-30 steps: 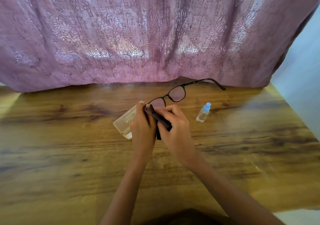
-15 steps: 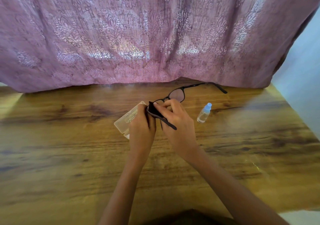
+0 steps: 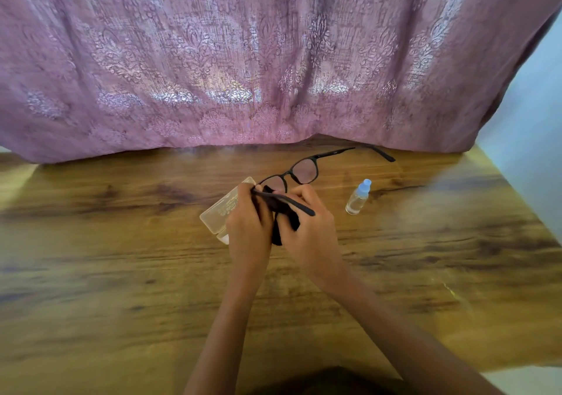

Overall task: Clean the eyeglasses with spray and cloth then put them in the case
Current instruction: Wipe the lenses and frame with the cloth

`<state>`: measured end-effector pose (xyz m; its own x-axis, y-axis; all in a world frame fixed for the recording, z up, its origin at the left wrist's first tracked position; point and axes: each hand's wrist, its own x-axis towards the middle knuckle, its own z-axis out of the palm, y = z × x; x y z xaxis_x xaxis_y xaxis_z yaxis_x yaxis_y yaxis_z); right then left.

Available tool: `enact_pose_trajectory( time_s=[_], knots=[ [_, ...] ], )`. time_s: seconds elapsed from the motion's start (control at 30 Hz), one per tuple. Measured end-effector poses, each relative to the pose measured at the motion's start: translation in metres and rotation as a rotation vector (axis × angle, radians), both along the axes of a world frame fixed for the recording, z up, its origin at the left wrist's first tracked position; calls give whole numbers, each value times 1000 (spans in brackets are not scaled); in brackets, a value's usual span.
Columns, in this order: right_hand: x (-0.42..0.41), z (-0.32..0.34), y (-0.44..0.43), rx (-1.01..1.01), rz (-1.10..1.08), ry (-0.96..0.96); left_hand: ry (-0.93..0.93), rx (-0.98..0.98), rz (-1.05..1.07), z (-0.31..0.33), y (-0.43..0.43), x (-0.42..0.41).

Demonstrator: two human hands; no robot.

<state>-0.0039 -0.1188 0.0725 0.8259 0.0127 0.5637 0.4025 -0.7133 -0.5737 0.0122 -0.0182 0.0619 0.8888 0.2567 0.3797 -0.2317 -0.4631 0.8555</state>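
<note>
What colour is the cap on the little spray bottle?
Light blue cap on a clear spray bottle, seen best in the head view.

Two bare forearms are seen entering from the lower edge of the head view. No sleeves, cuffs, gloves, rings, bracelets or watch are worn on the visible portions. The left hand (image 3: 249, 227) and the right hand (image 3: 310, 230) are uncovered to the fingertips. A dark rounded shape is visible at the bottom centre, between the forearms; its nature cannot be determined.
</note>
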Motion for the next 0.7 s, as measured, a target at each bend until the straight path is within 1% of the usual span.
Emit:
enact_pose_trajectory(
  time_s=[0.07,0.17,0.23,0.33,0.4,0.47,0.6,0.7],
  knots=[
    [0,3,2,77,78,50,15,-34,9,-2,2,1],
    [1,10,-2,231,104,121,-6,31,48,-2,6,2],
    [3,13,-9,342,35,112,-37,77,85,0,10,2],
    [11,16,-24,495,-114,135,-61,90,104,1,15,1],
    [20,16,-34,553,-193,171,-49,74,85,-2,18,1],
    [27,16,-42,597,-226,214,-35,49,61,-3,18,-1],
    [36,16,-48,714,-203,361,-18,2,21,-6,14,-4],
    [40,19,-53,866,-117,455,2,10,-1,-8,14,-4]
  ],
)
